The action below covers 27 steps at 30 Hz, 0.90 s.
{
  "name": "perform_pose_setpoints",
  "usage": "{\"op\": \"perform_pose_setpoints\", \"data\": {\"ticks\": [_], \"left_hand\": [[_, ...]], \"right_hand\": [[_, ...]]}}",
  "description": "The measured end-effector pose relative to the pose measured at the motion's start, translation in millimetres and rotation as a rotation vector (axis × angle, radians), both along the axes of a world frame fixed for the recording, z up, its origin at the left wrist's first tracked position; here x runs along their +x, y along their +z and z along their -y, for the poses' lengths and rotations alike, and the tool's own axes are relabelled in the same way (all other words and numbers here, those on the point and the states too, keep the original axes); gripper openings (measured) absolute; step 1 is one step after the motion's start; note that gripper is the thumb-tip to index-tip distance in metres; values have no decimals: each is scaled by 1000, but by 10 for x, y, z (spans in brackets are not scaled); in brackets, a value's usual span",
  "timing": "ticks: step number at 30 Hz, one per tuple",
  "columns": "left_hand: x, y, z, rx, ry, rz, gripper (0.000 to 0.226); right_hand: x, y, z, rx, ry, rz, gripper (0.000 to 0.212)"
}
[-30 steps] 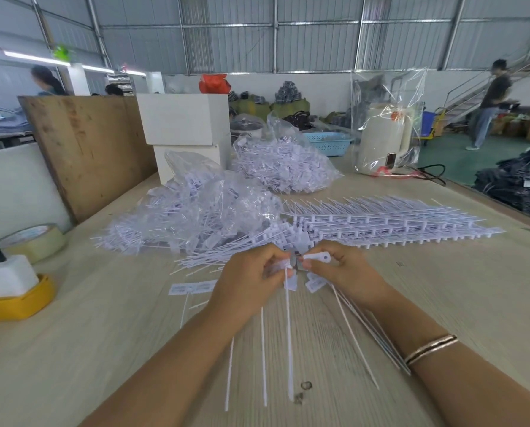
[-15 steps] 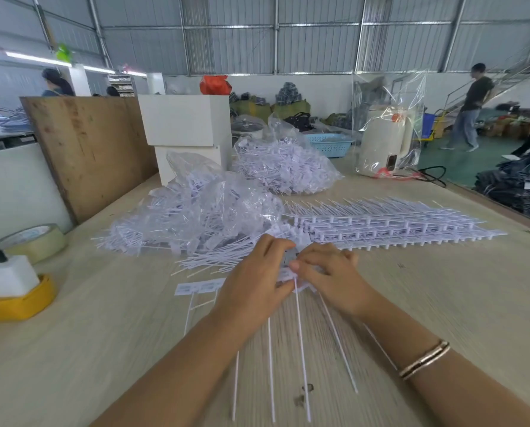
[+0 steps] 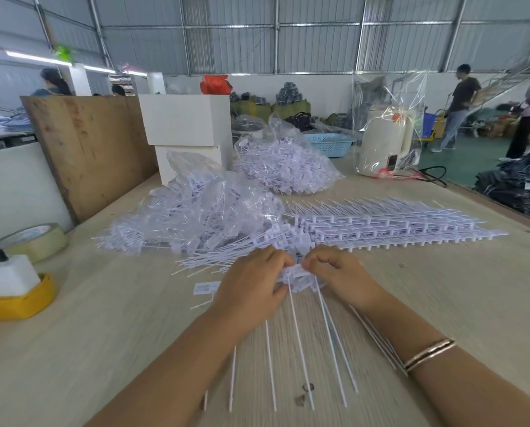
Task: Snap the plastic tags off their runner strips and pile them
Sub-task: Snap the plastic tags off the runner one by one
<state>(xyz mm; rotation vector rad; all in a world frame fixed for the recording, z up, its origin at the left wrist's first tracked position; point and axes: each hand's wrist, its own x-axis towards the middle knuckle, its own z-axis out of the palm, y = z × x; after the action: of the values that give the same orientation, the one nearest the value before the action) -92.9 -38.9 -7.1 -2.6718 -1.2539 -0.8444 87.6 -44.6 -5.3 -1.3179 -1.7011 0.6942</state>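
Across the pale wooden desk (image 3: 442, 303), I am clenching both grips, left hand (image 3: 251, 288) and right hand (image 3: 339, 277), on a white plastic tag strip (image 3: 297, 277) mid-snap; next I judge a twist apart.

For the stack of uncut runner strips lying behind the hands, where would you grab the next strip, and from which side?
Probably at its near left end, by the flat runner bar, coming from the front. The stack of runner strips lies lengthwise across the table, that end sitting just beyond the left hand and right hand. The thin tails look too flexible to lift it by.
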Motion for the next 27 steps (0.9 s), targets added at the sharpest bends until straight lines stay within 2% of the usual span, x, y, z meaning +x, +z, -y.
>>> {"op": "perform_pose_setpoints", "data": {"ticks": [2, 5, 6, 9, 13, 18, 22, 27], "left_hand": [[-10, 12, 9, 5, 17, 31, 24], [-20, 20, 19, 20, 23, 60, 18], [-24, 18, 16, 13, 29, 76, 17], [-44, 13, -8, -69, 63, 123, 22], [-71, 34, -28, -136, 35, 123, 20], [-72, 36, -31, -172, -3, 172, 18], [-48, 13, -39, -207, -16, 294, 16], [-17, 6, -29, -271, -45, 443, 6]], "right_hand": [[-23, -2, 12, 0, 29, 11, 24], [-48, 2, 41, -11, 66, 28, 43], [-53, -2, 43, -10, 83, 38, 41], [-77, -15, 36, 25, 92, 77, 10], [-86, 0, 36, 58, 80, 90, 27], [-96, 16, 53, 163, 25, 242, 26], [-89, 19, 60, 115, 88, -20, 20], [-76, -5, 40, 85, 145, -211, 18]]}}
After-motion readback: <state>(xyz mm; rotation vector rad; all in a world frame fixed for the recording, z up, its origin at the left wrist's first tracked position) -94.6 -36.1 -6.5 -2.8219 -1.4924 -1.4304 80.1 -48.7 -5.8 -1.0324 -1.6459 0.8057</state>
